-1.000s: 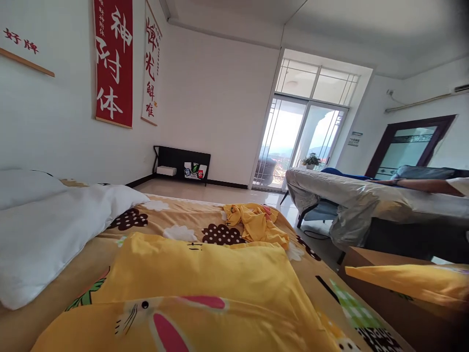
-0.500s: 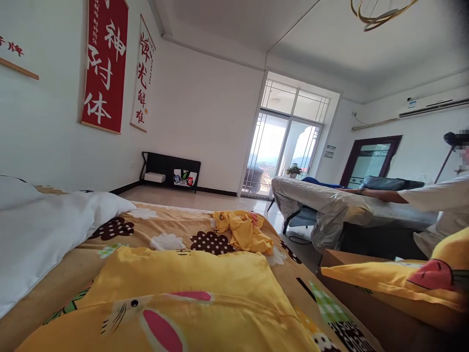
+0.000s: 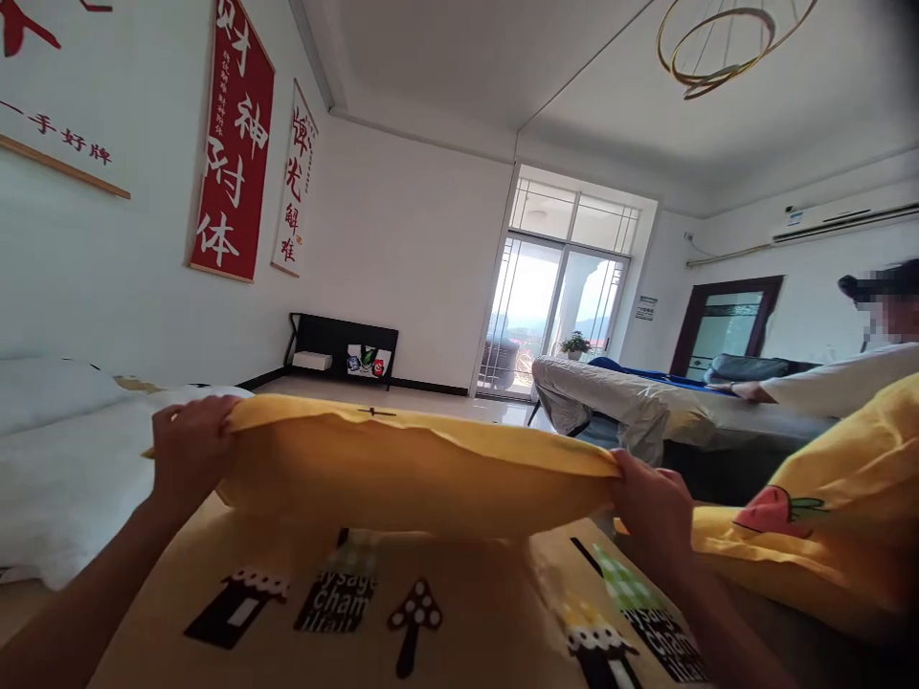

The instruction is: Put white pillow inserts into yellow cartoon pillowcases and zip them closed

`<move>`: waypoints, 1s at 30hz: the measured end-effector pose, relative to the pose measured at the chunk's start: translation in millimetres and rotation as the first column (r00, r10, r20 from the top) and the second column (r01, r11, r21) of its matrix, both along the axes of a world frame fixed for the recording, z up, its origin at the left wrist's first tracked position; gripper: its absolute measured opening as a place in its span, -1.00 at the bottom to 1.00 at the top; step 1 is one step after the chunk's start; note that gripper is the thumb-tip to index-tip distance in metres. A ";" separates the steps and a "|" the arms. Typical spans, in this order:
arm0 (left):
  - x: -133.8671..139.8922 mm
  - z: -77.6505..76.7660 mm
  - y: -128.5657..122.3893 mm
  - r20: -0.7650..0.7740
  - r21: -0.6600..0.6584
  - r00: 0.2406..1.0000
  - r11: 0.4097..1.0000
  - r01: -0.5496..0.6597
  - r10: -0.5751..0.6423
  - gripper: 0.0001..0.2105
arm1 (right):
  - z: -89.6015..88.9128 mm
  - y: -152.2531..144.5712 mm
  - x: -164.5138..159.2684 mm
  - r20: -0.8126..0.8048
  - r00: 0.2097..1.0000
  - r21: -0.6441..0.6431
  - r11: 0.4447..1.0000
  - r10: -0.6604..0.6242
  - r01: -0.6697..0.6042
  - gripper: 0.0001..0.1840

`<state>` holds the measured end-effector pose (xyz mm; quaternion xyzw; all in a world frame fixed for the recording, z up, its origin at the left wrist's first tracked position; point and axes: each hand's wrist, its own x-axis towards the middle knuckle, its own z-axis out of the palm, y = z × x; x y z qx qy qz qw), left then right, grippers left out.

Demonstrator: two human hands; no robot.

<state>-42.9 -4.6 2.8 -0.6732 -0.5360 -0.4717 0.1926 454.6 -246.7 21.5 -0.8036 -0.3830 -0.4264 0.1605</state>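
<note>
A yellow pillow point(image 3: 423, 478) is lifted at its far edge above the bed, its near underside showing. My left hand point(image 3: 192, 435) is closed on its left corner, fingers wrapped over the edge. At the opposite corner, my right hand point(image 3: 657, 498) is closed on the fabric, thumb side toward the pillow. Beneath it lies a tan bedsheet point(image 3: 287, 641) printed with dark houses, lettering and a spotted mushroom. The pillow's printed face is hidden from this side.
White bedding point(image 3: 78, 469) lies to the left. On the right, more yellow bedding point(image 3: 847, 478) with a strawberry print is piled up. Beyond it, a person in white point(image 3: 833, 383) reaches over a plastic-covered table point(image 3: 689, 411). A black shelf point(image 3: 337, 340) stands by the far wall.
Both my hands have come into view and taken hold of the yellow pillow, which lay flat before. Its far edge is raised, and it now blocks the crumpled yellow cloth behind.
</note>
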 end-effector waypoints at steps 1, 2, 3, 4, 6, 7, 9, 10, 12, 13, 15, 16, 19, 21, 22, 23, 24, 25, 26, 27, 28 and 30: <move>7.9 31.4 5.1 0.015 0.013 1.000 1.000 -0.018 0.018 -0.76 | 27.7 8.9 -2.3 0.037 0.999 0.043 0.998 -0.038 0.036 -0.76; 14.2 60.1 7.7 0.019 0.051 0.999 0.998 -0.032 0.031 -0.76 | 49.8 15.1 -5.3 0.064 0.995 0.075 0.995 -0.070 0.065 -0.78; 18.4 84.5 8.0 0.033 0.087 0.998 0.995 -0.058 0.055 -0.76 | 66.1 18.8 -8.5 0.085 0.992 0.100 0.991 -0.097 0.089 -0.81; 20.5 103.8 7.0 0.043 0.119 0.996 0.990 -0.081 0.077 -0.76 | 76.8 20.7 -11.7 0.101 0.988 0.110 0.989 -0.115 0.104 -0.82; 19.0 126.6 4.9 0.050 0.156 0.992 0.980 -0.124 0.118 -0.76 | 84.6 22.4 -17.0 0.117 0.985 0.083 0.990 -0.126 0.117 -0.83; 16.7 131.1 5.6 0.029 0.152 0.991 0.980 -0.130 0.127 -0.76 | 83.9 24.0 -18.9 0.116 0.986 0.055 0.992 -0.122 0.116 -0.82; 13.1 130.6 12.4 -0.063 0.105 0.990 0.987 -0.120 0.127 -0.75 | 78.2 31.9 -21.6 0.072 0.993 -0.023 0.995 -0.098 0.100 -0.76; 14.0 127.0 17.8 -0.123 0.055 0.985 0.992 -0.116 0.122 -0.75 | 74.8 38.7 -22.6 0.038 0.996 -0.062 0.995 -0.081 0.083 -0.71; 25.4 115.2 29.0 -0.239 -0.045 0.966 0.993 -0.108 0.095 -0.71 | 67.9 57.4 -24.3 -0.037 0.998 -0.118 0.992 -0.052 0.047 -0.65; 36.9 107.1 33.2 -0.275 -0.068 0.959 0.993 -0.093 0.071 -0.68 | 64.6 68.6 -25.2 -0.076 0.996 -0.138 0.990 -0.043 0.032 -0.64; 70.4 86.1 37.5 -0.324 -0.085 0.945 0.996 0.017 -0.044 -0.63 | 57.4 91.8 -28.4 -0.157 0.987 -0.179 0.984 -0.035 0.007 -0.61; 90.7 72.9 38.0 -0.341 -0.099 0.930 0.989 0.109 -0.137 -0.61 | 53.3 102.9 -31.3 -0.206 0.978 -0.207 0.978 -0.029 -0.015 -0.57; 152.3 19.2 37.7 -0.359 -0.327 0.811 0.876 0.355 -0.462 -0.57 | 39.0 131.0 -49.7 -0.337 0.941 -0.293 0.944 0.045 -0.150 -0.37; 183.8 -30.4 35.9 -0.324 -0.506 0.747 0.773 0.381 -0.580 -0.50 | 29.2 145.6 -69.5 -0.377 0.916 -0.321 0.908 0.139 -0.270 -0.31; 195.2 -58.4 33.4 -0.308 -0.587 0.728 0.724 0.361 -0.613 -0.48 | 25.0 152.2 -80.1 -0.388 0.903 -0.328 0.888 0.186 -0.324 -0.29; 203.7 -87.2 29.6 -0.302 -0.663 0.707 0.674 0.326 -0.639 -0.47 | 21.5 158.7 -90.1 -0.396 0.890 -0.331 0.869 0.226 -0.368 -0.26; 209.4 -115.0 24.4 -0.305 -0.708 0.695 0.643 0.292 -0.651 -0.47 | 18.8 165.2 -98.5 -0.405 0.878 -0.330 0.854 0.256 -0.402 -0.24; 212.8 -139.9 18.5 -0.312 -0.724 0.697 0.637 0.266 -0.646 -0.48 | 16.4 171.6 -104.4 -0.416 0.867 -0.324 0.846 0.275 -0.424 -0.22; 214.0 -160.1 12.6 -0.320 -0.715 0.706 0.650 0.257 -0.632 -0.47 | 14.0 177.8 -107.2 -0.429 0.857 -0.313 0.844 0.284 -0.436 -0.22; 213.4 -173.8 7.7 -0.321 -0.697 0.718 0.667 0.262 -0.617 -0.47 | 10.4 183.5 -106.9 -0.445 0.849 -0.299 0.846 0.286 -0.442 -0.24; 211.3 -180.1 5.0 -0.315 -0.682 0.727 0.678 0.273 -0.610 -0.47 | 4.9 188.1 -103.7 -0.463 0.840 -0.285 0.850 0.283 -0.443 -0.27; 202.7 -170.6 9.2 -0.286 -0.700 0.711 0.647 0.303 -0.642 -0.46 | -15.4 192.3 -90.4 -0.507 0.818 -0.271 0.850 0.273 -0.452 -0.34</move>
